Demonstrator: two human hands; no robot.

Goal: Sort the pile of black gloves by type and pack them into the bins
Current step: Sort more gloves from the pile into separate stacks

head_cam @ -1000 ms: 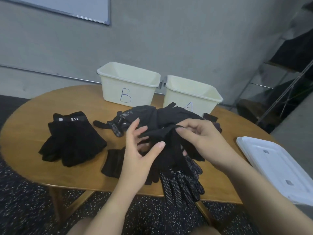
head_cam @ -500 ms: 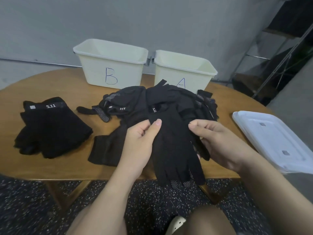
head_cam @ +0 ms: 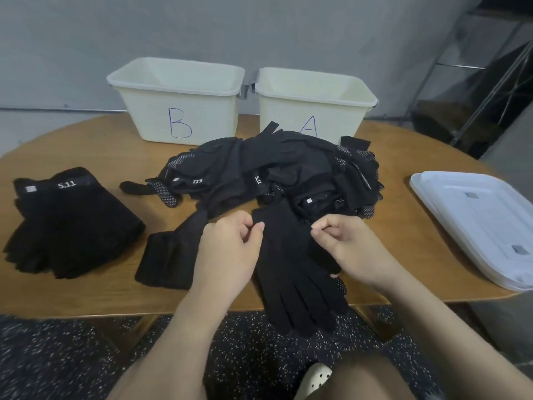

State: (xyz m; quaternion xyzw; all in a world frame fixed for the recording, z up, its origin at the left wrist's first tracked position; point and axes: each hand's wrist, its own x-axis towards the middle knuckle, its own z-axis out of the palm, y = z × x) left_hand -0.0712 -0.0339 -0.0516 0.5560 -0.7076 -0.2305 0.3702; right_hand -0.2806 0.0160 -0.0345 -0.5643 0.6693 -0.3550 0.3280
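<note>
A plain black glove (head_cam: 291,272) hangs over the table's near edge, fingers pointing down. My left hand (head_cam: 230,249) pinches the left corner of its cuff. My right hand (head_cam: 349,249) pinches the right side of the cuff. Behind them lies the mixed pile of black gloves (head_cam: 282,171), some with dotted palms, some marked 5.11. A sorted stack of 5.11 gloves (head_cam: 69,223) lies at the left. Another flat black glove (head_cam: 170,255) lies left of my left hand. Bins B (head_cam: 178,111) and A (head_cam: 314,111) stand at the back and show nothing inside.
The round wooden table (head_cam: 95,151) carries everything. A white plastic lid (head_cam: 478,223) lies at the right edge. A metal shelf frame (head_cam: 490,82) stands at the back right. Speckled dark floor and my knee with a pale shoe show below.
Both hands have drawn one black glove out of the pile toward me and spread it by the cuff; it now hangs flat over the table's edge. The camera has tilted lower.
</note>
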